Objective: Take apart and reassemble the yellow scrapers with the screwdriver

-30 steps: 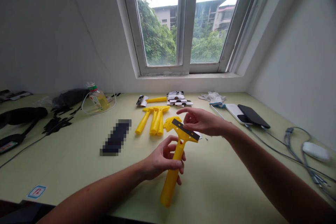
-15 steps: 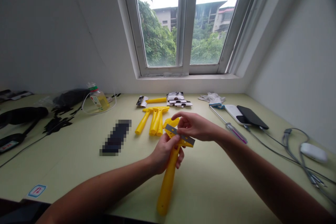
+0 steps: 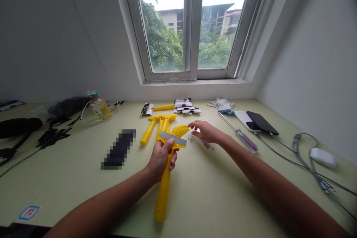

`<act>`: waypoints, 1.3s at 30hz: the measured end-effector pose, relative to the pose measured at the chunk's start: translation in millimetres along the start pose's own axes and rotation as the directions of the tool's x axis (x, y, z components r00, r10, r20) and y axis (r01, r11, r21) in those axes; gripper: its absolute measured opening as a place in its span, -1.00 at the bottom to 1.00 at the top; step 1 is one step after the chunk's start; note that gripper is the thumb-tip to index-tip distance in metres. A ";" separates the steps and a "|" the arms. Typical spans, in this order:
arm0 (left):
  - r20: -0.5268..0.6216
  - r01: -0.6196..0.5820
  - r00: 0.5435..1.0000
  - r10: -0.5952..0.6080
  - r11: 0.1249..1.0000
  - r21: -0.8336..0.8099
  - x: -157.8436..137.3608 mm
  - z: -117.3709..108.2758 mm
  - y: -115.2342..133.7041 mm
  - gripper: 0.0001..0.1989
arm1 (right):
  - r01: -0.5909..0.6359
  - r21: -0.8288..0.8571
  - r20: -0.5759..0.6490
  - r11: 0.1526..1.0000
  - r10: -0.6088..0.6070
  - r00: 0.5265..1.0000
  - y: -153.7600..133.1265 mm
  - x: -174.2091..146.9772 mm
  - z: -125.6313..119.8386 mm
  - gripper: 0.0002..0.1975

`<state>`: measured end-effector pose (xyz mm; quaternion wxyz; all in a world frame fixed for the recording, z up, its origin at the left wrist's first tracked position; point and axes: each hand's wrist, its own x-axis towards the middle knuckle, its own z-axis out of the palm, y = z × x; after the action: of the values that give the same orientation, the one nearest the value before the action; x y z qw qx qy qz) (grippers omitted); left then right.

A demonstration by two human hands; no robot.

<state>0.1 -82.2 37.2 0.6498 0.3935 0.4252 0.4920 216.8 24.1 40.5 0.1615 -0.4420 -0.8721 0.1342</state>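
Observation:
My left hand is closed around the head of a yellow scraper, its thumb pressing a flat metal blade against the head. The scraper's long handle points down toward me. My right hand hovers with fingers apart, just above a small pile of screws; nothing shows in it. Below that hand a flat greyish strip is partly hidden. Several yellow pieces lie just behind the blade. More yellow scraper handles rest on the table beyond my left hand.
A screwdriver, a white glove, phone-like devices and cables lie on the right. White cards and a packaged scraper are at the back. A bottle stands on the left.
My right hand has left the blade and moved right, its fingers opening over the screws. My left hand has shifted left with the scraper and blade. The view has turned slightly.

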 end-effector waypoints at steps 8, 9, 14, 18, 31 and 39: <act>-0.012 0.012 1.000 -0.013 0.999 -0.048 -3.7 6.5 0.4 -0.63 | 0.142 -0.205 0.016 0.968 -0.142 0.990 -23.3 27.6 29.6 -0.76; -0.016 0.018 1.000 -0.019 0.998 -0.052 -4.1 6.8 0.3 -0.63 | 0.147 -0.218 0.022 0.965 -0.146 0.989 -24.2 30.3 29.6 -0.78; -0.028 0.016 0.999 -0.018 0.997 -0.072 -3.6 6.4 -2.6 -0.64 | 0.183 -0.209 0.052 0.961 -0.176 0.983 -27.6 37.5 21.5 -0.81; -0.032 0.009 0.999 -0.012 0.996 -0.089 -2.1 5.3 -4.4 -0.64 | 0.180 -0.114 0.065 0.977 -0.174 0.983 -25.9 28.9 -0.2 -0.89; -0.007 0.081 0.997 -0.082 0.994 -0.075 6.1 15.6 -15.2 -0.65 | -0.027 0.706 0.139 0.708 -0.101 0.985 -43.5 -33.3 -73.3 -0.49; -0.014 0.079 0.997 -0.080 0.993 -0.092 2.6 17.3 -14.1 -0.64 | -0.072 0.698 0.266 0.713 -0.165 0.950 -46.2 -45.2 -86.9 -0.76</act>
<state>21.1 -84.2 29.3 0.6825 0.3418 0.4233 0.4881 243.1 -31.2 129.8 0.1814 -0.2988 -0.7813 0.5171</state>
